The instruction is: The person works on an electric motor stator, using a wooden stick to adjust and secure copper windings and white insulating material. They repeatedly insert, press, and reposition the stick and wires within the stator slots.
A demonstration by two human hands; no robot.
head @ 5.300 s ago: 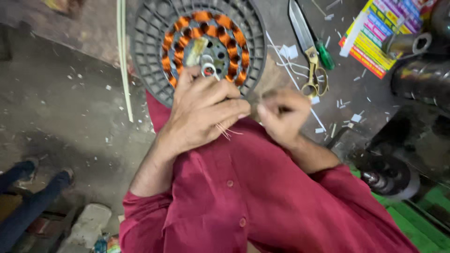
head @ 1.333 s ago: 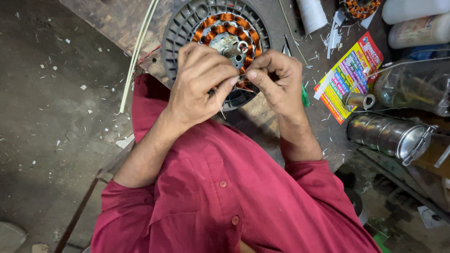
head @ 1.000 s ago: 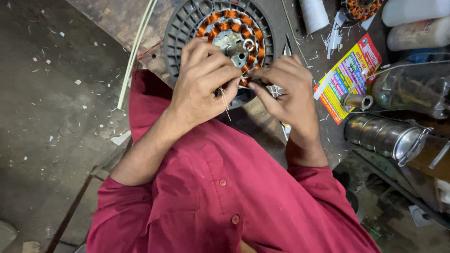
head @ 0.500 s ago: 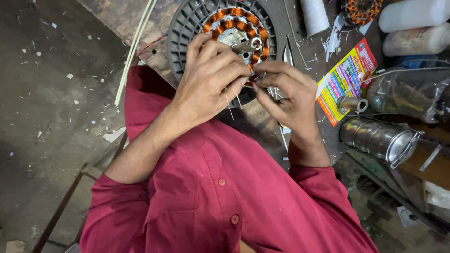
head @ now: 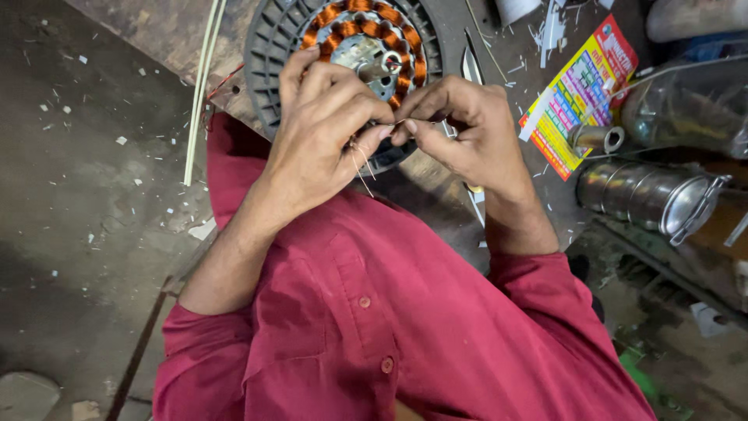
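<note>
left hand (head: 323,129) curled, pinching wire ends (head: 360,160) | right hand (head: 460,129) fingertips meeting it

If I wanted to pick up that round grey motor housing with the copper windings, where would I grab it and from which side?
Probably by the ribbed outer rim of the grey motor housing, from its left side. The copper windings fill the middle and look delicate, and the left hand and right hand cover the near edge, pinching thin wires. The left rim lies bare.
</note>
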